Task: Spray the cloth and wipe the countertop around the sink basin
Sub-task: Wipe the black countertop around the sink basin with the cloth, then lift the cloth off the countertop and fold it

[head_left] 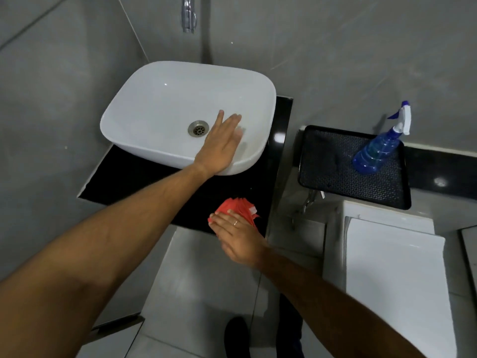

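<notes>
A white sink basin (pixel 160 104) sits on a black countertop (pixel 134 182). My left hand (pixel 219 146) lies flat and open on the basin's front right rim, fingers stretched over the bowl. My right hand (pixel 236 237) presses a crumpled red cloth (pixel 238 206) flat onto the countertop near its front edge, just right of the basin's front. A blue spray bottle (pixel 379 148) with a white trigger stands on a black tray (pixel 335 171) to the right, away from both hands.
A chrome tap (pixel 189 14) hangs from the grey wall above the basin. A white toilet tank (pixel 395 267) stands lower right below the tray. The floor has light tiles, and my dark shoe (pixel 237 334) shows at the bottom.
</notes>
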